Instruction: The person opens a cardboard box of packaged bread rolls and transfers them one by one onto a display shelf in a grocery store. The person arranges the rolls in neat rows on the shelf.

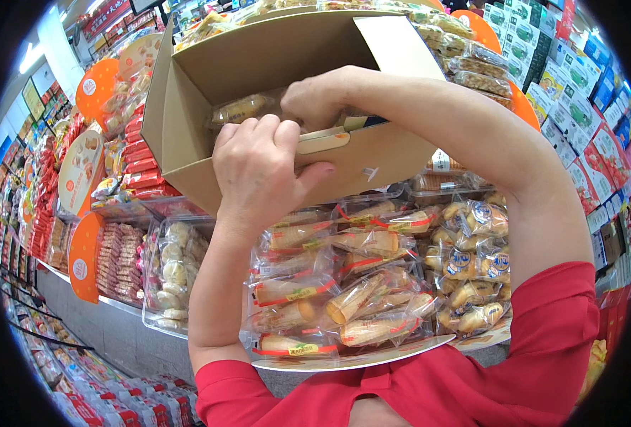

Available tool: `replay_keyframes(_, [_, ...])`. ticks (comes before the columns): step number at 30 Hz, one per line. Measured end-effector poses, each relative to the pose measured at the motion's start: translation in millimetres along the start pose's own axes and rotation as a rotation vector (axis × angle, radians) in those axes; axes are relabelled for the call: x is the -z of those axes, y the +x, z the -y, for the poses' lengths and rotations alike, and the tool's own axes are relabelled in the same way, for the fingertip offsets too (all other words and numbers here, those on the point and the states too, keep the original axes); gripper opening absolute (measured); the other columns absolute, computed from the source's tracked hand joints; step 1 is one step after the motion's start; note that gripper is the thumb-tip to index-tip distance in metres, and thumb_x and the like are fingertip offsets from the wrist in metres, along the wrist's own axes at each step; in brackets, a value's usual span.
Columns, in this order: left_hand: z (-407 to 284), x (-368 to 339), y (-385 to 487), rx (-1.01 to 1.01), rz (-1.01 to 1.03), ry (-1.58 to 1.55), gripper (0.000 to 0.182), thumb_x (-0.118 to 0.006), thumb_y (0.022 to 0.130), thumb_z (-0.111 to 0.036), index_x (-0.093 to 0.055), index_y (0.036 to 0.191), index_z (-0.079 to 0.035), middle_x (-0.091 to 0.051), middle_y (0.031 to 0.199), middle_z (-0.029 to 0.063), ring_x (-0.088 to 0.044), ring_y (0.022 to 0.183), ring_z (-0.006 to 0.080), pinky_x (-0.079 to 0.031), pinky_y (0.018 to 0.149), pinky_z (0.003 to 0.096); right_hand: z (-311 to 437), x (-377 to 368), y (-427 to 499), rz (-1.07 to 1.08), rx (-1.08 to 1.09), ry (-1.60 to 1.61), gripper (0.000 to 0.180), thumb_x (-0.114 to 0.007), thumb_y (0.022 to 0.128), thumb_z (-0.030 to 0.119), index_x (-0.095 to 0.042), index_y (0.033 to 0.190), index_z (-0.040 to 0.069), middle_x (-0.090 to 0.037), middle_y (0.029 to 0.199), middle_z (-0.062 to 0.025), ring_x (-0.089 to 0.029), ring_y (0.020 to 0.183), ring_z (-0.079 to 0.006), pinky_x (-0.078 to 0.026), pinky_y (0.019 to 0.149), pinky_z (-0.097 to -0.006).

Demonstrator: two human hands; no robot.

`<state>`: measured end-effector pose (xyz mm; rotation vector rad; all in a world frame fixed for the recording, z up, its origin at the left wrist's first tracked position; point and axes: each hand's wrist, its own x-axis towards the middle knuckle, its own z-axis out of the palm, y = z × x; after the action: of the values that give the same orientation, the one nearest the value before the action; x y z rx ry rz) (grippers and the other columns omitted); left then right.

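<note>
An open cardboard box (273, 53) is tilted toward me above a display of packaged pastries. My left hand (259, 160) grips the box's near edge, fingers over the rim and thumb along the outside. Inside the box is my right hand (315, 101), bent at the wrist; its fingertips are hidden, so I cannot see whether it holds anything. A clear-wrapped pastry (243, 108) lies in the box, left of that hand. Below the box, several cone-shaped pastries in clear wrappers with red edges (358, 299) fill a bin.
Wrapped round buns (473, 267) fill the bin on the right. Pale round pastries (174, 267) and reddish bars (118, 256) sit to the left, by an orange sign (85, 259). A curved board (358, 363) edges the display near my body. Cartons (566, 107) are stacked at right.
</note>
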<state>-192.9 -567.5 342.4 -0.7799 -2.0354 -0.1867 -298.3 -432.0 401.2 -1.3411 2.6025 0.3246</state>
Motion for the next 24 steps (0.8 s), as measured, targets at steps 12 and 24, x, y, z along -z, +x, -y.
replay_keyframes(12, [-3.7, 0.0, 7.7, -0.018, -0.005, 0.041, 0.047, -0.082, 0.053, -0.040, -0.053, 0.074, -0.009, -0.051, 0.070, 0.0044, -0.053, 0.068, 0.0243, -0.037, 0.067, 0.0375, -51.1, 60.2, -123.1, -0.790, 0.167, 1.089, 0.011, -0.064, 0.079, 0.009, -0.065, 0.087, 0.003, -0.065, 0.083, -0.0042, -0.061, 0.078, -0.0095, -0.048, 0.068, -0.0226])
replay_keyframes(24, [2.3, -12.2, -1.4, 0.043, 0.040, 0.159, 0.053, -0.084, 0.059, -0.034, -0.061, 0.099, -0.007, -0.064, 0.091, 0.0086, -0.059, 0.086, 0.0325, -0.045, 0.076, 0.0424, 14.2, -60.9, -358.7, -0.798, -0.432, 1.195, 0.029, -0.068, 0.079, 0.010, -0.065, 0.106, -0.002, -0.063, 0.080, 0.0005, -0.054, 0.070, -0.0040, -0.042, 0.062, -0.0182])
